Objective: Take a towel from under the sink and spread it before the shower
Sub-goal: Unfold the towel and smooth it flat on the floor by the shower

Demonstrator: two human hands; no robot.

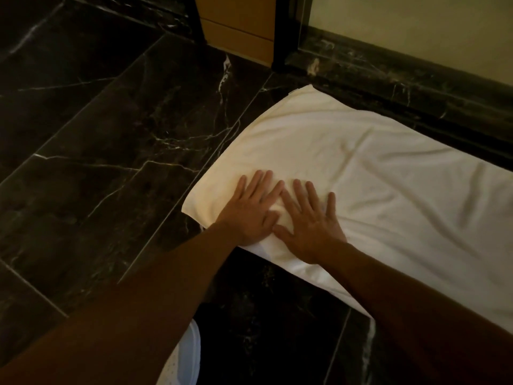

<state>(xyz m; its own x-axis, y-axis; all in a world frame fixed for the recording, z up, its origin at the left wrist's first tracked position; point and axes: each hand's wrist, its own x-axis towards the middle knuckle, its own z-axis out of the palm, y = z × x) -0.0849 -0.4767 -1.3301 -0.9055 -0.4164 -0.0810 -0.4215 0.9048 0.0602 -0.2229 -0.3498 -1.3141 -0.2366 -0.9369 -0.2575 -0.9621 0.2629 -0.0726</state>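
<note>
A white towel [374, 173] lies spread flat on the dark marble floor, its far edge running along the raised dark marble curb [388, 79] of the shower. My left hand [249, 209] and my right hand [311, 220] rest palm down side by side on the towel's near left corner, fingers spread, thumbs almost touching. Neither hand grips the cloth. Soft creases run across the towel's middle and right part, which extends out of view to the right.
Dark veined marble floor [97, 148] fills the left and near side. A wooden cabinet or door panel [238, 29] stands at the top centre beside a black frame post [283, 37]. A white shoe [183, 357] shows at the bottom.
</note>
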